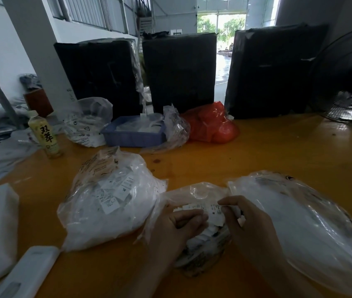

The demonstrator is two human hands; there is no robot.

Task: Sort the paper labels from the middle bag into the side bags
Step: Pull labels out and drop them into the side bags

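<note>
The middle bag (194, 191), clear plastic, lies open near the table's front edge with a heap of white paper labels (207, 235) inside. My left hand (175, 226) sits in its mouth, fingers curled over the labels. My right hand (250, 220) pinches one printed label (214, 212) between thumb and fingers, just above the heap. The left side bag (110, 203) bulges with white labels. The right side bag (312, 222) is a large clear bag, mostly flat, beside my right wrist.
A tea bottle (45, 134) stands at the left. Behind are a blue tray (132, 135), more clear bags (84, 123), a red bag (211, 123) and three black wrapped boxes (179, 69). A fan (347, 82) stands at far right. A white remote (26, 274) lies front left.
</note>
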